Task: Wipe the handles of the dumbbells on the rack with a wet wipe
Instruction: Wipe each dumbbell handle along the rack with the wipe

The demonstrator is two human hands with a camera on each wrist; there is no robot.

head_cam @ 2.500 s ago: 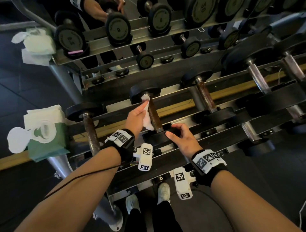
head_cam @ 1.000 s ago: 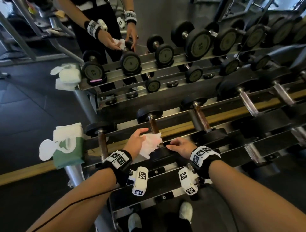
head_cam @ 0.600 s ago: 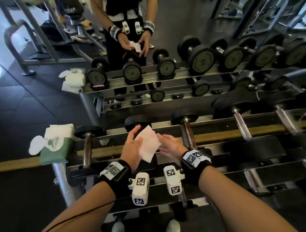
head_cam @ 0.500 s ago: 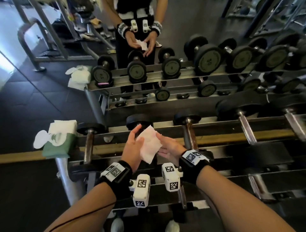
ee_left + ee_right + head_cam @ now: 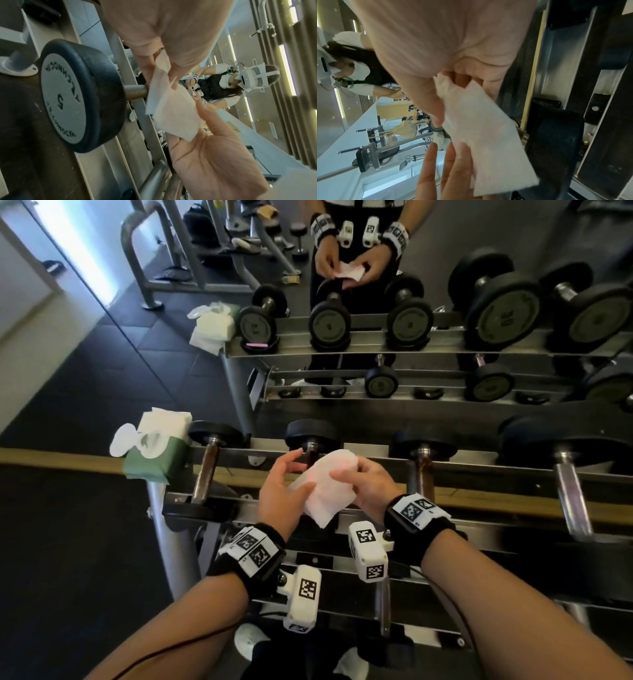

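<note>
Both hands hold a white wet wipe (image 5: 325, 491) between them, just above the second dumbbell from the left (image 5: 311, 433). My left hand (image 5: 301, 470) pinches its left edge, thumb on top. My right hand (image 5: 356, 477) pinches the right side, thumb across the wipe. The bent wipe hides most of that dumbbell's rusty handle (image 5: 311, 455). In the left wrist view the wipe (image 5: 171, 115) hangs in front of the handle (image 5: 135, 92) and the head marked 5 (image 5: 68, 97). In the right wrist view the wipe (image 5: 484, 135) hangs from thumb and fingers.
A green pack of wipes (image 5: 154, 453) sits on the left end of the rack (image 5: 239, 453). More dumbbells lie left (image 5: 205, 474) and right (image 5: 424, 470) (image 5: 568, 491). Behind, seemingly in a mirror, stand another dumbbell row and a person (image 5: 349, 268) holding a wipe.
My left hand has taken the wipe off the handle it was rubbing. My right hand has left the near dumbbell head and now grips the wipe too. The wipe has been bent over.
</note>
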